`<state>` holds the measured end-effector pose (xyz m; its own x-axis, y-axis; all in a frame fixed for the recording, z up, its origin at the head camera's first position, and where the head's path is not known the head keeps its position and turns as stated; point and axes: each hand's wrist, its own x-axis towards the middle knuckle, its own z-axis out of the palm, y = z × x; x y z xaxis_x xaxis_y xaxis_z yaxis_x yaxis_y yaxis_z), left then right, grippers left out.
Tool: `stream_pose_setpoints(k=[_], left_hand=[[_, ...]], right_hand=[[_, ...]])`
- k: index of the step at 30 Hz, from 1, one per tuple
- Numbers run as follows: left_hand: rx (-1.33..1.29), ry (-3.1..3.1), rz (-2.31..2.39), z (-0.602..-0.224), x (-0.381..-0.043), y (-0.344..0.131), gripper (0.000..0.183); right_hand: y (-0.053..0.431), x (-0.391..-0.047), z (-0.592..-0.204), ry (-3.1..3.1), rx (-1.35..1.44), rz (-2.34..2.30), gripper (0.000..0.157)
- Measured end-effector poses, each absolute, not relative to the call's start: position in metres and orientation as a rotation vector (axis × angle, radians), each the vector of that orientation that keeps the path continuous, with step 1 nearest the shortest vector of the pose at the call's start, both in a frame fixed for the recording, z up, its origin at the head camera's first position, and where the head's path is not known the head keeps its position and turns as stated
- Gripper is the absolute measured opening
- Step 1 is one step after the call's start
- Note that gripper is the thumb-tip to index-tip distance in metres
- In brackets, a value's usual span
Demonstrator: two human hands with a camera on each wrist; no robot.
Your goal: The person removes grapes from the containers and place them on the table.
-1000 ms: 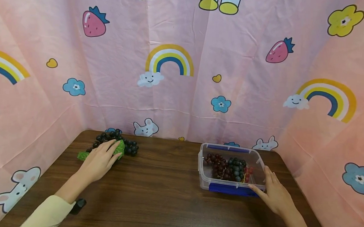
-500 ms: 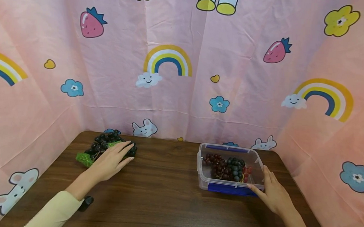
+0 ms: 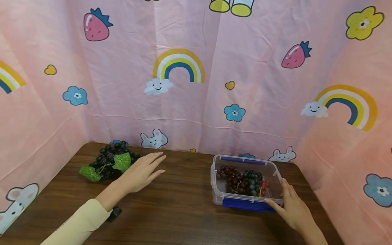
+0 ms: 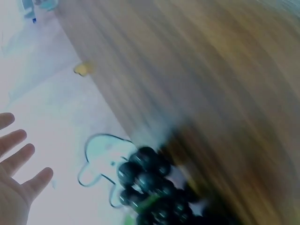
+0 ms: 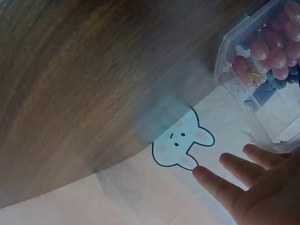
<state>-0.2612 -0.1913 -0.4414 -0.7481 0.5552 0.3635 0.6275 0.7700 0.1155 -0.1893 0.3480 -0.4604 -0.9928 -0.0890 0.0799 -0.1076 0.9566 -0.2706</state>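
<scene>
A bunch of black grapes [image 3: 107, 162] with green leaves lies at the table's far left. My left hand [image 3: 140, 174] is just to the right of it with fingers spread and nothing held; the left wrist view shows the left hand [image 4: 18, 187] apart from the black grapes [image 4: 159, 183]. On the right stands a clear plastic box [image 3: 216, 197] with blue clips and no lid on. Inside lie dark red grapes [image 3: 239, 181], blue-black grapes [image 3: 253, 184] and red grapes [image 3: 265, 186]. My right hand [image 3: 295, 209] rests on its front right corner, fingers straight along the outer wall.
The brown wooden table [image 3: 176, 215] spans between the grapes and the box. A pink printed curtain [image 3: 190, 108] hangs behind and along both sides of the table. A small black device [image 3: 114, 214] sits under the left wrist.
My left hand has moved off the black grapes to the right, uncovering their leaf. The right hand stays at the box corner, and the box has not visibly moved on the table.
</scene>
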Motion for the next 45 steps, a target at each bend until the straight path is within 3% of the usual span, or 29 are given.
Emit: stream_pose_setpoints(k=[45], left_hand=[[-1.412, -2.594, -0.207, -0.41, -0.281, -0.023, 0.061]], right_hand=[[0.347, -0.191, -0.462, -3.024, 0.14, 0.448, 0.109]])
